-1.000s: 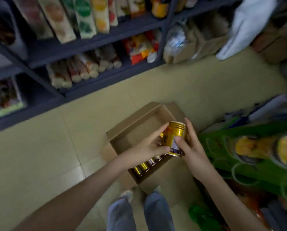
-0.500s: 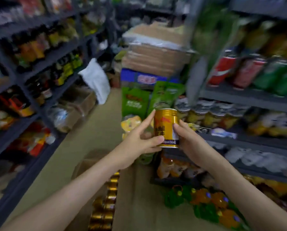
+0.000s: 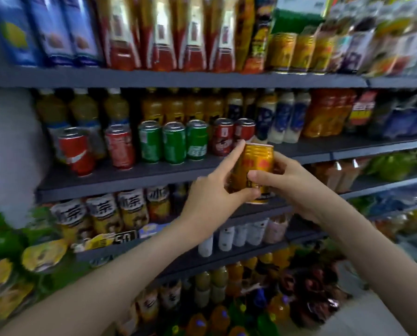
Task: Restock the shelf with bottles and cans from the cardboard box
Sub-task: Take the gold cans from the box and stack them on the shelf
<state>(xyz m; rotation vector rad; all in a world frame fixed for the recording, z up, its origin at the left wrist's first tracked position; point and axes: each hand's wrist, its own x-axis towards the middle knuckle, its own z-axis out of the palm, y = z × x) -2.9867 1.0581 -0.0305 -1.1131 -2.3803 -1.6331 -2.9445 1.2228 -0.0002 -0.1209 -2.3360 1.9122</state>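
Here's the gold can [image 3: 253, 173], dead centre of the frame, upright and up at shelf height, but not down yet. It hangs in front of the lip of the middle shelf [image 3: 154, 173], just right of the dark red cans [image 3: 223, 137] that end the front row after the green cans [image 3: 174, 143]. So, by my reading, this placement is at its last stretch: can lifted and lined up, not yet set down. There looks to be bare shelf right of that row, in front of the pale bottles [image 3: 285, 117], a likely slot. The cardboard box is out of view, so what's left to shelve can't be told from here.

Now the hands. Both arms reach up from the lower corners of the frame and meet on the can. The left hand [image 3: 212, 190] clasps its left side, thumb wrapped across the lower front, index finger stretched up the wall to the rim. The right hand [image 3: 292, 187] grips the other side, thumb pressed on the front, fingers tucked behind out of sight.
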